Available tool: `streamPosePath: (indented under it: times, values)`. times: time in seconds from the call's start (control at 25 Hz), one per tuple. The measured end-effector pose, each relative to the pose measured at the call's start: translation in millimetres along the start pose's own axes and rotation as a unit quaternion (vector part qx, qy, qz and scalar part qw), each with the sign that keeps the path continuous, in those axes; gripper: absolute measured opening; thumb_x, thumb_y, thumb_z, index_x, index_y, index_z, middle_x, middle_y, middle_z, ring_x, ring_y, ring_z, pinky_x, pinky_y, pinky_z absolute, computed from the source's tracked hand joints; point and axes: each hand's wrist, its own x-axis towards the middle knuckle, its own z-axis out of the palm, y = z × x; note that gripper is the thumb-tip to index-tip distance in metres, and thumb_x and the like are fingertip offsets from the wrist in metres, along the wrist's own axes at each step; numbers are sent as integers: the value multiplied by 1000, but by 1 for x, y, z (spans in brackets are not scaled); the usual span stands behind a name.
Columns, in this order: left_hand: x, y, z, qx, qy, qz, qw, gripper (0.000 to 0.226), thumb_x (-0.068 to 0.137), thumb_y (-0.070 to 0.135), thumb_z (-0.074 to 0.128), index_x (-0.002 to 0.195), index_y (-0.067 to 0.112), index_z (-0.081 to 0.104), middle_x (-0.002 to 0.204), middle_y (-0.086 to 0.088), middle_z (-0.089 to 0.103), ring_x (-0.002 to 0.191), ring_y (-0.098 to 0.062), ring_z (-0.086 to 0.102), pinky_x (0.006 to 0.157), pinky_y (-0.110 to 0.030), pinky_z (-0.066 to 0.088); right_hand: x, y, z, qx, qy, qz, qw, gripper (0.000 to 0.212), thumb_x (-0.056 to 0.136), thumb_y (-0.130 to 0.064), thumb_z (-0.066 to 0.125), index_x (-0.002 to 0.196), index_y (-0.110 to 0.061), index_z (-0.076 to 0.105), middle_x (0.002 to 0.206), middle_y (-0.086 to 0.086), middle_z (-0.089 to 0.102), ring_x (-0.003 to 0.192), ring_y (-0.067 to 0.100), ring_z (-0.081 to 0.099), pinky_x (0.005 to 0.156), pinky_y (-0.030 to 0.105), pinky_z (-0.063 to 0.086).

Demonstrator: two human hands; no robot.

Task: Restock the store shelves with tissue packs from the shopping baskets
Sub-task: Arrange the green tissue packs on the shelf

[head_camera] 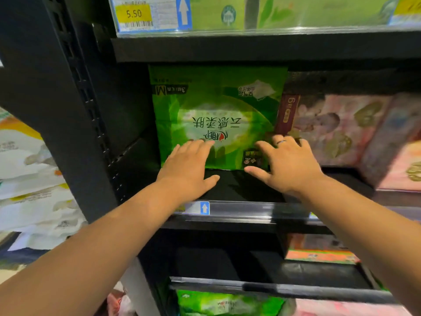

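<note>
Green tissue pack [216,115] on the black middle shelf [234,190], both hands flat against it.
At frame centre the left hand [189,165] and right hand [289,163] press its lower front with fingers straight and spread, gripping nothing; the print reads upside down. Pink packs [337,128] stand just beside it on the right, a yellow price tag [135,13] at upper left.
</note>
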Motion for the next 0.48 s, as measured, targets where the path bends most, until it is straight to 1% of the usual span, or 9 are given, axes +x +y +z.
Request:
streamPosePath:
  times: [0.08, 0.2, 0.32, 0.4, 0.48]
  values:
    - [-16, 11, -5, -48, -7, 52, 997, 82, 86, 57, 56, 151, 27, 16, 156, 1, 25, 144, -20, 20, 119, -43, 18, -32, 8, -8, -5, 0, 49, 999, 79, 81, -81, 24, 139, -31, 43, 136, 9, 48, 123, 32, 47, 99, 46, 35]
    - [-41, 35, -6, -82, -6, 106, 991, 84, 86, 58, 56, 152, 28, 14, 159, 2, 20, 146, -19, 16, 120, -36, 16, -86, 12, -19, -25, -4, 101, 995, 82, 77, -80, 20, 136, -30, 48, 140, 8, 47, 123, 32, 47, 101, 49, 34]
    - [-63, 73, 4, -116, -4, 167, 979, 85, 84, 55, 59, 152, 24, 19, 158, -1, 24, 146, -21, 20, 117, -30, 13, -149, 12, -32, -39, -5, 145, 989, 76, 79, -75, 30, 132, -26, 54, 134, 12, 53, 116, 35, 53, 95, 50, 40]
    - [-79, 101, 17, -145, -12, 214, 966, 84, 83, 52, 63, 151, 20, 25, 155, -5, 30, 144, -24, 25, 118, -32, 16, -196, 11, -37, -41, -13, 179, 983, 74, 79, -72, 34, 131, -24, 56, 128, 12, 57, 110, 36, 55, 91, 48, 42]
    - [-97, 131, 32, -170, -34, 247, 953, 83, 83, 51, 64, 150, 20, 26, 154, -5, 31, 143, -24, 26, 119, -37, 21, -245, 10, -38, -45, -39, 216, 975, 75, 78, -71, 37, 133, -24, 55, 127, 12, 58, 111, 37, 54, 93, 50, 42]
